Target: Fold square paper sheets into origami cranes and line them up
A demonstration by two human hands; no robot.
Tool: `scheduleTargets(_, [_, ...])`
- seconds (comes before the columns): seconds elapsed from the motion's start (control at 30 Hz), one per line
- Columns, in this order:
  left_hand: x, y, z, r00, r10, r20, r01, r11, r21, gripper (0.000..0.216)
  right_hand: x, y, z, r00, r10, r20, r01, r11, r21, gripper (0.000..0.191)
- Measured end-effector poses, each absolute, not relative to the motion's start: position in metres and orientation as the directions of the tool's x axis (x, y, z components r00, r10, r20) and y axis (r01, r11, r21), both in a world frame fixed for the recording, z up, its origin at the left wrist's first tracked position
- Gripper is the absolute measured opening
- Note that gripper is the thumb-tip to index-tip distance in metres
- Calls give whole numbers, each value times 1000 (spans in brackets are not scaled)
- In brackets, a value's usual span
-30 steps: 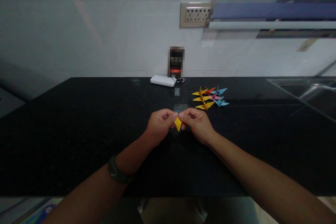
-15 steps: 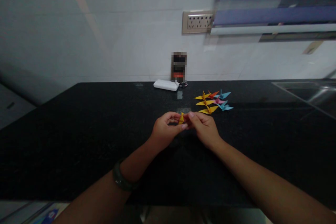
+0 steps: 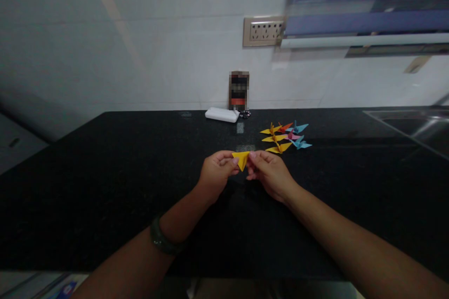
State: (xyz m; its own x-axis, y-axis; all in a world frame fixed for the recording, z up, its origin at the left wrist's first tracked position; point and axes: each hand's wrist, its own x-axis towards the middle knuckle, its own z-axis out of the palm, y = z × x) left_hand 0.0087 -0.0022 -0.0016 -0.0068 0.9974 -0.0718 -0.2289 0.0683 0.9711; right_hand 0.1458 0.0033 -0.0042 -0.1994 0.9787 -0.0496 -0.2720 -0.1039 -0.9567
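Note:
Between my hands is a small piece of folded yellow paper (image 3: pixel 242 159), shaped like a triangle with its point downward. My left hand (image 3: pixel 219 172) pinches its left side between thumb and fingers. At its upper right corner, my right hand (image 3: pixel 270 171) grips the paper with thumb and forefinger, the other fingers curled below. Just beyond my right hand lie several folded paper cranes: yellow ones (image 3: pixel 279 148) on the left, a red one (image 3: pixel 286 127), a pink one (image 3: pixel 291 135) and blue ones (image 3: pixel 300 143) on the right.
The black countertop (image 3: pixel 115 187) runs back to a tiled wall. A white oblong device (image 3: pixel 222 115) lies near the wall, beside a blurred upright packet or phone (image 3: pixel 239 90). At the right is a sink edge (image 3: pixel 403 131). A socket panel (image 3: pixel 264 31) is on the wall.
The yellow paper was narrow and mostly hidden between my fingers; now it shows as a wider triangle. My hands have drawn slightly apart, both still holding it.

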Motion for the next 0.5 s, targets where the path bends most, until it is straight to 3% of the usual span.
scheduleTargets(0.23, [9, -5, 1, 32, 995, -91, -247, 96, 964, 34, 147, 5, -8, -185, 983, 1, -254, -46, -966, 19])
scheduleTargets(0.37, [9, -5, 0, 72, 982, -172, -292, 186, 938, 24, 147, 6, -10, -182, 983, 25, -229, -18, -973, 16])
scheduleTargets(0.5, [8, -5, -2, 63, 985, -158, -326, 170, 930, 24, 147, 5, -9, -189, 982, 21, -259, -29, -965, 21])
